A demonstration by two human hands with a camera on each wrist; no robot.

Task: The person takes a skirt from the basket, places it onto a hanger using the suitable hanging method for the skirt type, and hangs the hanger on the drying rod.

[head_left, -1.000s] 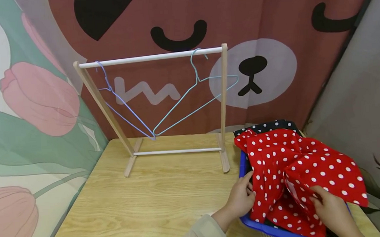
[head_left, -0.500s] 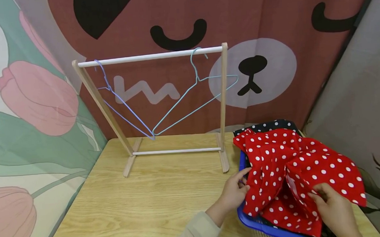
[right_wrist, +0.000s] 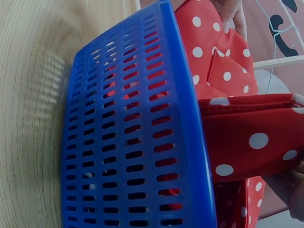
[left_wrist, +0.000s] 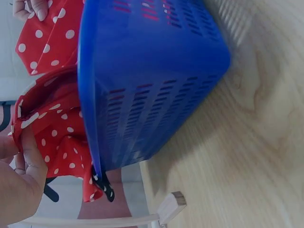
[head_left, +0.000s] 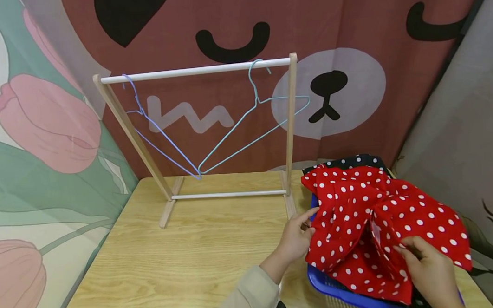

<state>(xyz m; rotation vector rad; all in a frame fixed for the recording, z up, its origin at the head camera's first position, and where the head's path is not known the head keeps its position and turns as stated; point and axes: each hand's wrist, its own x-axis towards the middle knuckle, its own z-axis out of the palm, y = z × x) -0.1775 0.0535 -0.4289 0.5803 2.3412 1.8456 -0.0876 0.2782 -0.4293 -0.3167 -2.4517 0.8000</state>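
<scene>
Red cloth with white dots lies heaped over a blue basket, its right part spreading past the rim. At the cloth's left edge the left hand pinches the fabric between thumb and fingers; the left wrist view shows this hand holding a fold beside the basket wall. The right hand grips another fold of the cloth at the lower right. In the right wrist view a raised fold runs from the rim to the right hand, partly cut off by the frame.
Left of the basket stands a wooden rack with a white top bar. A purple hanger and a light-blue hanger hang from it. Black dotted cloth shows at the basket's back. The wooden table extends left.
The left hand has moved left and slightly up, drawing the cloth's left edge outward over the basket rim. The right hand has shifted only slightly, still holding its fold.
</scene>
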